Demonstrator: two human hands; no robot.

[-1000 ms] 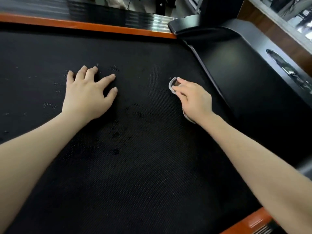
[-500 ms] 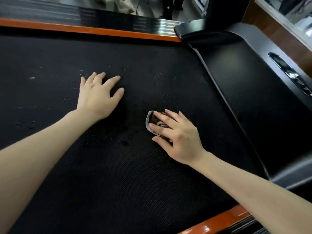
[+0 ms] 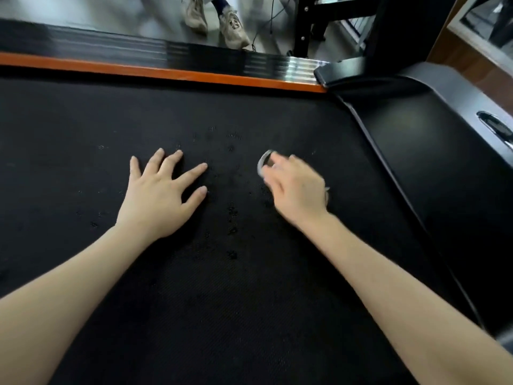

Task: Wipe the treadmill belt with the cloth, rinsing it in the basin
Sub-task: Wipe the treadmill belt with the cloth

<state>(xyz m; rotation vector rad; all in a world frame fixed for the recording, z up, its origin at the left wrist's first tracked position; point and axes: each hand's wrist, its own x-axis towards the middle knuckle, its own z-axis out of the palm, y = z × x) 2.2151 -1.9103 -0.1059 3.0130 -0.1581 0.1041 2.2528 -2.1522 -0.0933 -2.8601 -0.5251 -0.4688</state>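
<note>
The black treadmill belt (image 3: 194, 287) fills most of the head view, with small wet spots scattered near its middle. My left hand (image 3: 161, 195) lies flat on the belt with fingers spread and holds nothing. My right hand (image 3: 297, 190), blurred by motion, presses a small grey cloth (image 3: 263, 162) onto the belt. Only the cloth's edge shows past my fingertips and a scrap by my wrist. The basin is not in view.
An orange strip (image 3: 166, 73) and a ribbed side rail (image 3: 138, 51) border the belt's far side. The black motor cover (image 3: 444, 176) rises at the right. Another person's two shoes (image 3: 216, 20) stand on the floor beyond the rail.
My right hand has swept the cloth away from me, from nearer my body back up level with my left hand. My left hand has stayed flat in place.
</note>
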